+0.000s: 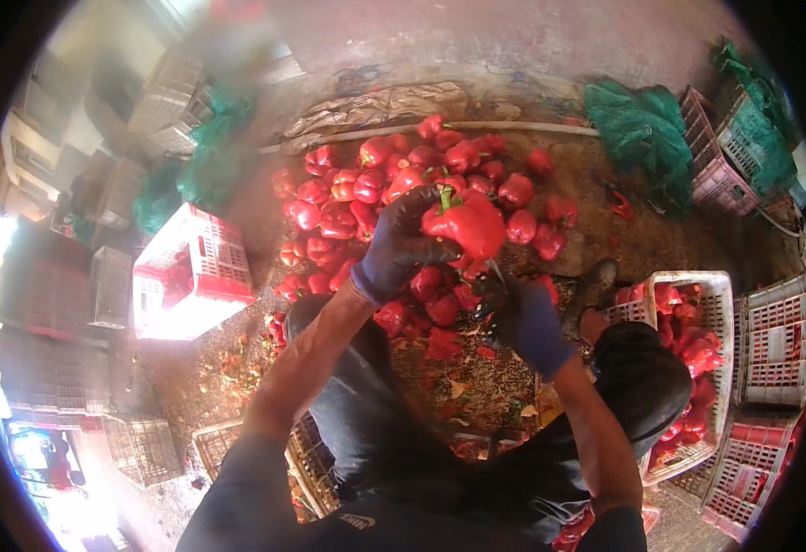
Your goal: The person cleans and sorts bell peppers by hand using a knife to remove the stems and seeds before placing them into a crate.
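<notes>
My left hand (pixel 403 238), in a dark-palmed work glove with a blue cuff, grips a large red bell pepper (pixel 468 224) by its side. The green stem points up and toward the left. Just below and right of it is my gloved right hand (pixel 513 310), closed around a small knife (pixel 496 269). Only the knife's thin blade shows, close to the pepper's underside; whether it touches cannot be told. Beneath both hands spreads a heap of whole red bell peppers (pixel 368 186) on the floor.
A white plastic crate (pixel 720 290) full of red peppers stands by my right knee. Another crate (pixel 220 259) with peppers is at left. Green netting (pixel 641 131) lies near the wall, and scraps (pixel 458 390) litter the floor between my legs. Stacked crates (pixel 775 341) line the far right.
</notes>
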Available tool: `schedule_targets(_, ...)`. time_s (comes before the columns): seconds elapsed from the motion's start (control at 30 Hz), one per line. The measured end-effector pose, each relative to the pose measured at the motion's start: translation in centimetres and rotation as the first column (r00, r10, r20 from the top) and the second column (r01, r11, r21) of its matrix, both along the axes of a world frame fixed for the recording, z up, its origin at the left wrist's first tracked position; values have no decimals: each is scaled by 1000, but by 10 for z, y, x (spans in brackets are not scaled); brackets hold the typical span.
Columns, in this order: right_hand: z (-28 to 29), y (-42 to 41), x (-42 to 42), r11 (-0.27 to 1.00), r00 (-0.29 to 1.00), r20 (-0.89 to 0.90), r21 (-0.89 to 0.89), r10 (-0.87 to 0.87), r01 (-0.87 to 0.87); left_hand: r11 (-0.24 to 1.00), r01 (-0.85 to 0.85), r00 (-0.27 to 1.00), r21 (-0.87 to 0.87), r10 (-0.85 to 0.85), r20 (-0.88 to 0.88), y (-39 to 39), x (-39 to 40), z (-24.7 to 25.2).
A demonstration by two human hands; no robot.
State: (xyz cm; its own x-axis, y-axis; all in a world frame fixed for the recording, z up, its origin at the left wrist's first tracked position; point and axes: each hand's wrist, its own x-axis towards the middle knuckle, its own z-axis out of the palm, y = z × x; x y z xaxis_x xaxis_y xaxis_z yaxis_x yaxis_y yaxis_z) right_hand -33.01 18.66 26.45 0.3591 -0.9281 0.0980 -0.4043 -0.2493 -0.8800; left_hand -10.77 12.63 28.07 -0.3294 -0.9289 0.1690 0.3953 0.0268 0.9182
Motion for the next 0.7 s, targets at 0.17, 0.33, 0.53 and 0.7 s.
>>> schedule_targets(0.17, 17, -10, -22, 993, 964, -244, -35, 104, -116, 994, -3, 963, 108, 32, -267, -16, 6, -5)
schedule_targets(0.33, 16, -10, -34, 981, 996, -12, -175, -83, 80, 979, 178, 954, 98, -147, -261, -7, 17, -12)
schedule_targets(0.53, 14, -28, -23, 978, 961, 277, -203, 9, 49, 903, 379, 915, 200, -334, -226, 6, -4, -36)
schedule_targets(0.7, 21, -23, -25, 947, 997, 71, -317, -33, 54, 893, 341, 929, 295, -271, -253, 16, -23, -17)
